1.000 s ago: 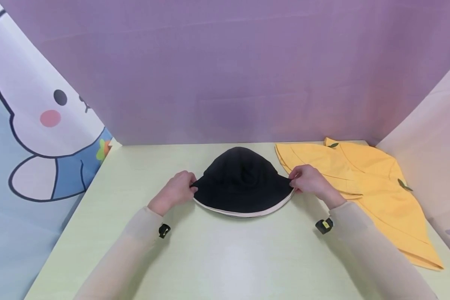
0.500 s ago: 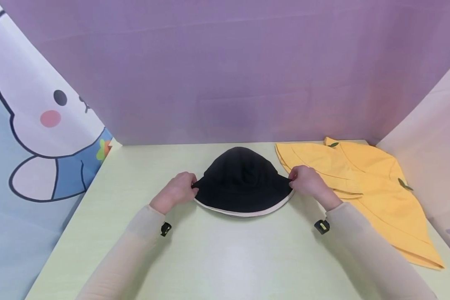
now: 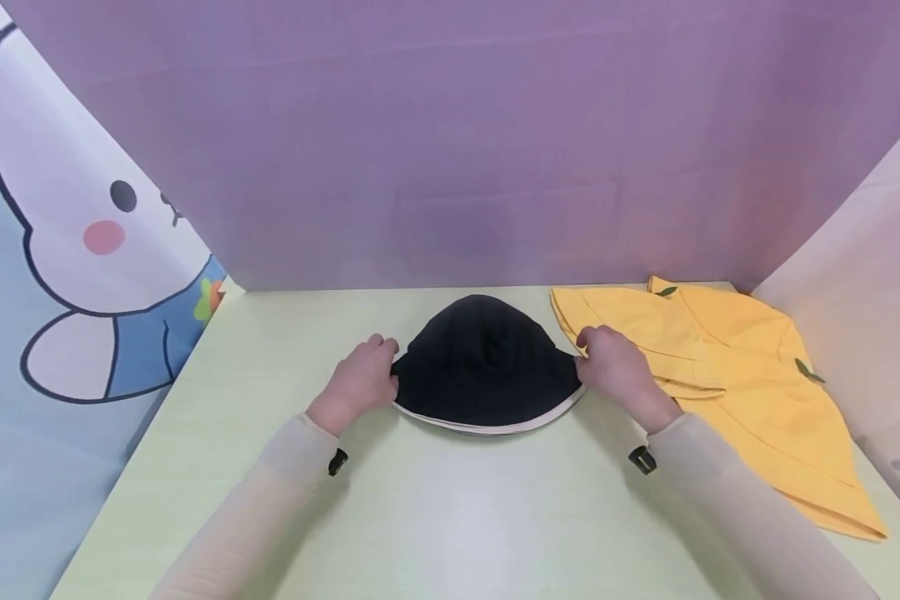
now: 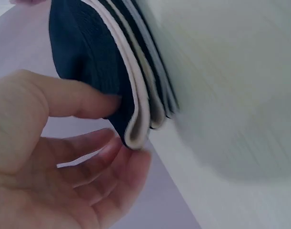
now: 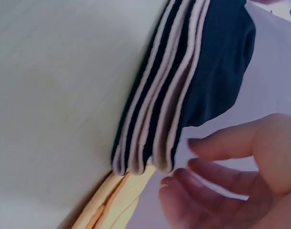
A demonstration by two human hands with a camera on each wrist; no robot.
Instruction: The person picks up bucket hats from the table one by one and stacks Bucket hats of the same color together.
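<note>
Black bucket hats (image 3: 487,375) with pale lining lie folded flat in a stack at the middle of the table, crowns away from me. Both wrist views show several folded brims one over another. My left hand (image 3: 360,379) is at the left brim tip; in the left wrist view its thumb (image 4: 95,102) lies on the top brim and its fingers curl under the folded edge. At the right tip is my right hand (image 3: 617,371). In the right wrist view its thumb and loosely bent fingers (image 5: 216,174) stand just off the brim corner, with a gap between them.
Yellow hats (image 3: 765,375) with small green leaf details lie folded at the right, close beyond my right hand. A purple backdrop (image 3: 450,150) rises behind the pale green table (image 3: 465,517). A printed cloth (image 3: 82,333) stands at the left.
Both hands have shifted slightly inward at the brim tips, and the right fingers have loosened from the brim. The black stack stays in about the same place. The yellow hats have not moved.
</note>
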